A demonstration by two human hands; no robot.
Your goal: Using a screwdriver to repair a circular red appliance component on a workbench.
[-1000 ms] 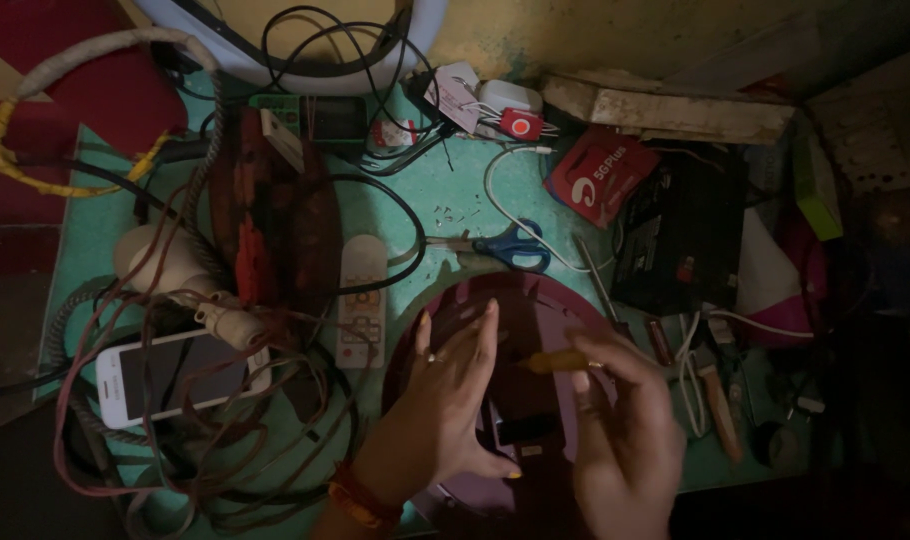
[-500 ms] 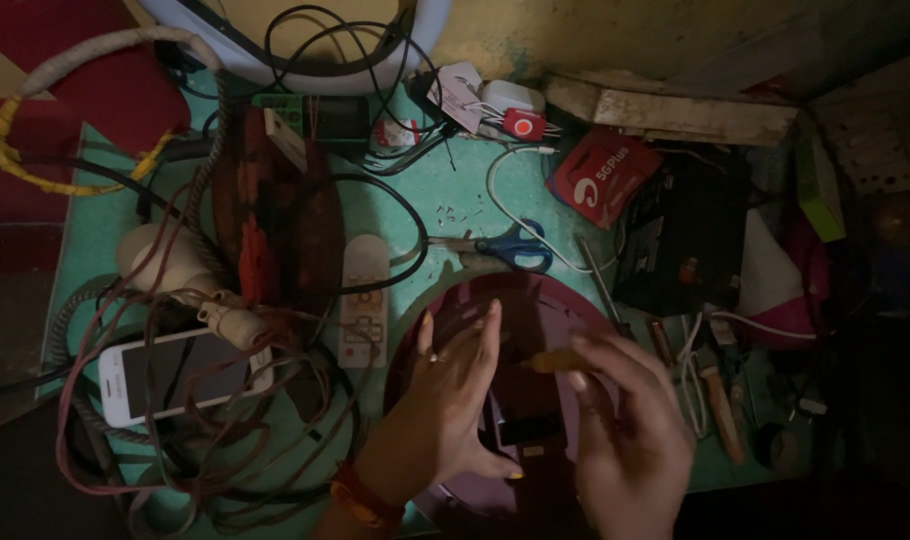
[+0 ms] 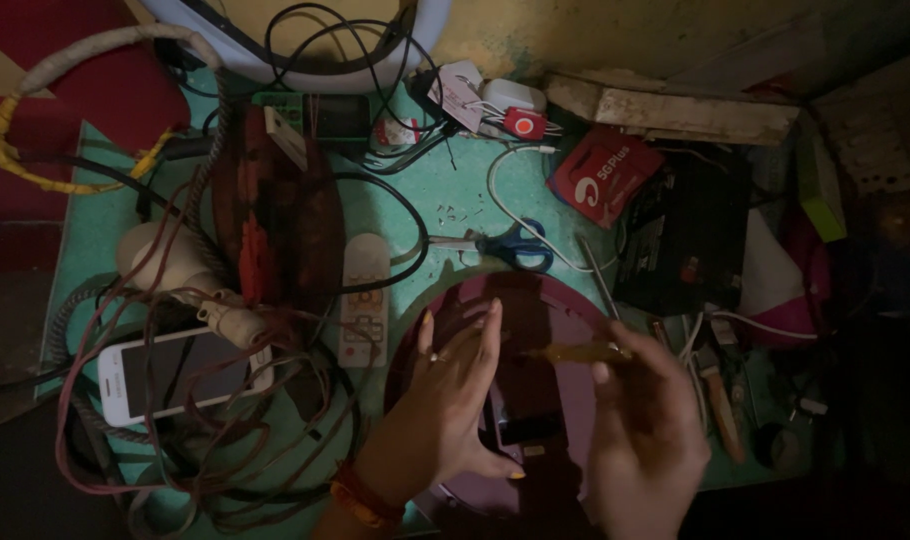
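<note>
**Two hands over a round maroon tray on a cluttered counter**

The teal-topped counter (image 3: pixel 445 200) carries everything, crowded with a tangle of dark and reddish cables (image 3: pixel 175 460) at its left side. At the near edge lies a round maroon tray (image 3: pixel 535 300), and both hands work above it. A dark rectangular box (image 3: pixel 690 240) sits to the right of the tray, with a red carton (image 3: pixel 600 178) just beyond it. A white smartphone (image 3: pixel 175 372) lies face up among the cables on the left. A narrow white remote control (image 3: pixel 365 298) lies between the cables and the tray.

The left hand (image 3: pixel 445 400) hovers over the tray with fingers spread open and straight, gripping nothing, an orange band at its wrist. The right hand (image 3: pixel 650 430) is closed on a slim yellow-handled tool (image 3: pixel 575 352), pinched at its end so the tool points left across the tray. A small dark phone-like device (image 3: pixel 520 425) rests on the tray between the two hands. Blue-handled scissors (image 3: pixel 510 245) lie just beyond the tray's far rim.
</note>
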